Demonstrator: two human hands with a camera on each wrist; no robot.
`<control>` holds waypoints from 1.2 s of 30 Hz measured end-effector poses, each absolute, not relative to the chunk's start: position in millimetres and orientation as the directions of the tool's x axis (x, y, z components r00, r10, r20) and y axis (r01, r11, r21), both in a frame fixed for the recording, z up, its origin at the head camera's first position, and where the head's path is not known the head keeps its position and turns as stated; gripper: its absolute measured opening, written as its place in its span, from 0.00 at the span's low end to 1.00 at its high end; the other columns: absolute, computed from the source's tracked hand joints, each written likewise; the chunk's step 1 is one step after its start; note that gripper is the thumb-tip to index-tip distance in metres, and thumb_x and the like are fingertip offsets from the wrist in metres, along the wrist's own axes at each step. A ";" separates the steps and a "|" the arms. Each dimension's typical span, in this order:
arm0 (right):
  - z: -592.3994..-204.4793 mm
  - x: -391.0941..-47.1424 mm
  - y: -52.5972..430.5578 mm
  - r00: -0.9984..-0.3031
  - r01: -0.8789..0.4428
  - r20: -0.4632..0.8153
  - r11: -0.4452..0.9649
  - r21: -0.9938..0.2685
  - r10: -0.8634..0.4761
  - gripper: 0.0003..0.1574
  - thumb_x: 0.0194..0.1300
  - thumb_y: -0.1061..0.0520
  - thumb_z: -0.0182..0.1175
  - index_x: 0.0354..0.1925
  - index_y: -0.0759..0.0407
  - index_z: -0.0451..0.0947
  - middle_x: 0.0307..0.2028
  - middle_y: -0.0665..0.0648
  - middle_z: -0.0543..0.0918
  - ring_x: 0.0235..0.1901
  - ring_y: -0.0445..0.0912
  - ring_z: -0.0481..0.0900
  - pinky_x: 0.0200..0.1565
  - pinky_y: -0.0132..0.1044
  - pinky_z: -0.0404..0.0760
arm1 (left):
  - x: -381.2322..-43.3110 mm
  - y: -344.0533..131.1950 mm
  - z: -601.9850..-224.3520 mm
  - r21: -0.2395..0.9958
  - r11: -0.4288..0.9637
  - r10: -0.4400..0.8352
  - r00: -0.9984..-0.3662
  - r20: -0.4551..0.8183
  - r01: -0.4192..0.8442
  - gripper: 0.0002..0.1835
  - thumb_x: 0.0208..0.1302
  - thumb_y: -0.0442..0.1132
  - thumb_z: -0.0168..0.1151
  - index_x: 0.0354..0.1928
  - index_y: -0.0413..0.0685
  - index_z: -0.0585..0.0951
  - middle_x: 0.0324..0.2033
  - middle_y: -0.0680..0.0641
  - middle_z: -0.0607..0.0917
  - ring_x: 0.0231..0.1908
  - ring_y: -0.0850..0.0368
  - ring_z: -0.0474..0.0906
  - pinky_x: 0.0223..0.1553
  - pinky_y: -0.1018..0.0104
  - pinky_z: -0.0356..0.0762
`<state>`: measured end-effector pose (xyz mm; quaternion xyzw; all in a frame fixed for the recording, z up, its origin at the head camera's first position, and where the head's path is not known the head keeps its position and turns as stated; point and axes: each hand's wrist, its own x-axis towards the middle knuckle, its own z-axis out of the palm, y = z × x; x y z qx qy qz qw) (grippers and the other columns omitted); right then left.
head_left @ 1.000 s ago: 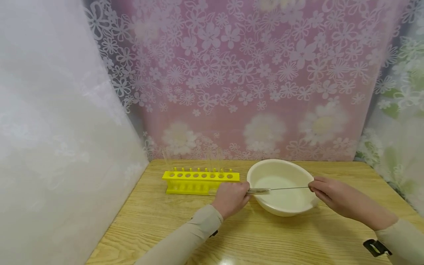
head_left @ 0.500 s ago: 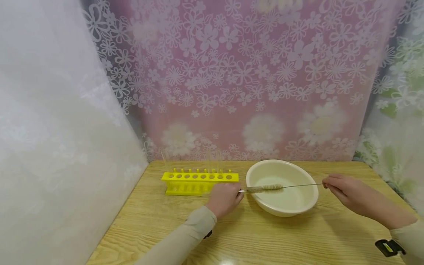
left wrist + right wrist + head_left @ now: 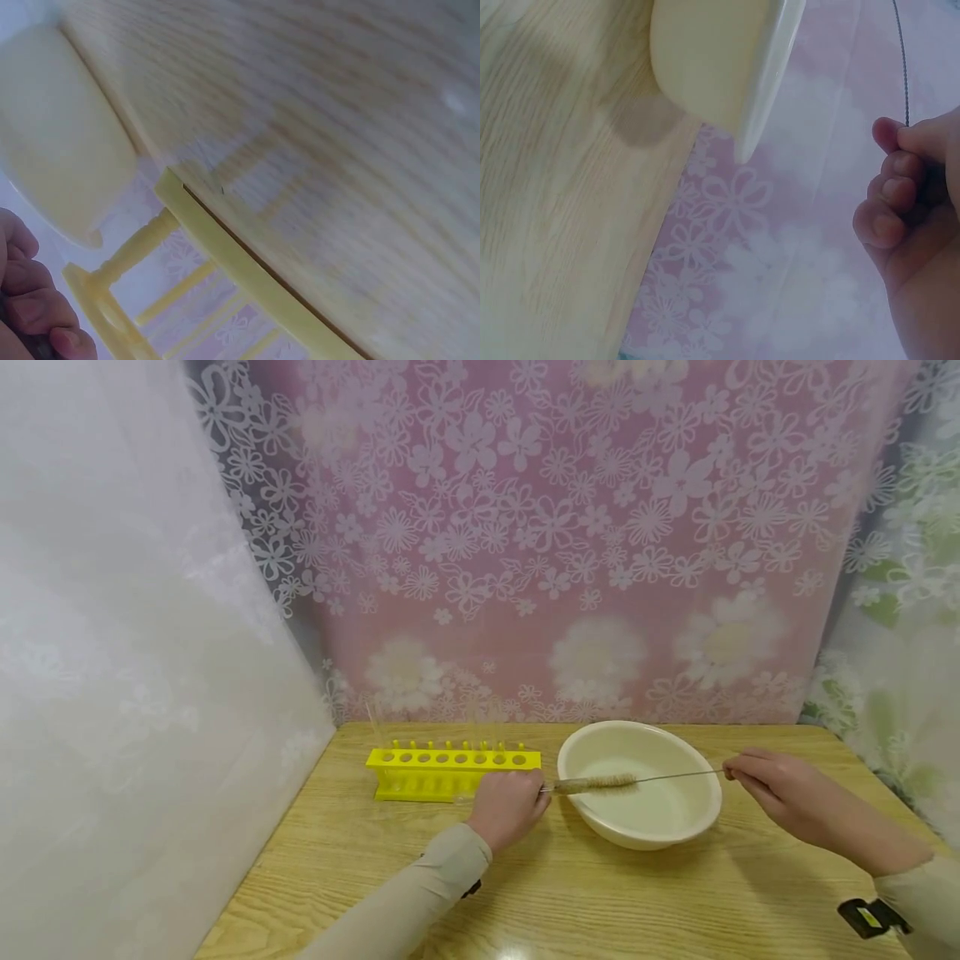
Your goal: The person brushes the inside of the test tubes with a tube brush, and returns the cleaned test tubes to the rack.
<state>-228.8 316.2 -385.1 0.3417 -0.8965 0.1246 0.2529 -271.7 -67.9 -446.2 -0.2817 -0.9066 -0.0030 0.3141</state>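
Your left hand (image 3: 508, 806) clamps its fingers round the tube (image 3: 550, 788), your right hand (image 3: 776, 787) pinches the brush (image 3: 617, 782) by its wire — one crosswise line, bristles above the basin (image 3: 622, 835), nearer the left.

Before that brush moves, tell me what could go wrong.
The brush sits partly outside the clear tube, so a hard pull by the right hand on its thin wire might free it suddenly. The left hand, gripping the tube before the yellow rack, could then jerk into it. If that grip slipped, the glassy tube might strike the basin.
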 end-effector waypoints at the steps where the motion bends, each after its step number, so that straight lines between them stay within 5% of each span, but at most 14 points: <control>1: -384.9 -228.9 313.8 -0.640 -0.673 0.541 0.738 -0.051 -0.546 0.17 0.60 0.71 0.65 0.43 0.54 0.83 0.38 0.44 0.82 0.36 0.36 0.80 0.30 0.32 0.78 | -271.8 -66.8 -446.5 -0.172 0.843 0.508 -0.650 0.565 0.510 0.19 0.65 0.47 0.64 0.18 0.59 0.70 0.10 0.59 0.63 0.11 0.67 0.53 0.13 0.73 0.46; 11: -389.1 -234.5 275.8 -0.630 -0.712 0.500 0.699 -0.067 -0.594 0.12 0.65 0.68 0.63 0.43 0.54 0.83 0.38 0.46 0.83 0.36 0.38 0.81 0.33 0.34 0.80 | -268.4 -50.2 -442.8 -0.217 0.838 0.531 -0.659 0.533 0.500 0.09 0.63 0.50 0.66 0.27 0.58 0.82 0.13 0.59 0.73 0.11 0.67 0.59 0.12 0.71 0.51; 22: -397.8 -242.5 225.3 -0.601 -0.780 0.438 0.611 -0.136 -0.669 0.11 0.68 0.68 0.60 0.42 0.53 0.83 0.37 0.45 0.81 0.35 0.34 0.78 0.35 0.32 0.80 | -267.2 -31.9 -440.2 -0.233 0.817 0.560 -0.632 0.535 0.527 0.15 0.69 0.49 0.58 0.22 0.57 0.75 0.10 0.60 0.68 0.09 0.68 0.56 0.09 0.72 0.47; 31: -397.8 -243.1 232.2 -0.559 -0.811 0.443 0.573 -0.117 -0.701 0.10 0.66 0.68 0.61 0.39 0.53 0.82 0.33 0.44 0.78 0.29 0.27 0.67 0.29 0.28 0.72 | -268.6 -34.9 -440.0 -0.259 0.794 0.592 -0.601 0.537 0.551 0.17 0.69 0.49 0.57 0.21 0.58 0.71 0.10 0.59 0.66 0.09 0.68 0.56 0.09 0.72 0.47; 36: -396.3 -242.4 236.3 -0.530 -0.833 0.447 0.540 -0.119 -0.720 0.10 0.66 0.68 0.61 0.41 0.54 0.82 0.34 0.44 0.78 0.30 0.26 0.68 0.29 0.27 0.73 | -268.5 -37.4 -440.2 -0.243 0.790 0.593 -0.604 0.532 0.562 0.16 0.70 0.49 0.57 0.22 0.58 0.72 0.10 0.60 0.65 0.09 0.69 0.56 0.10 0.72 0.46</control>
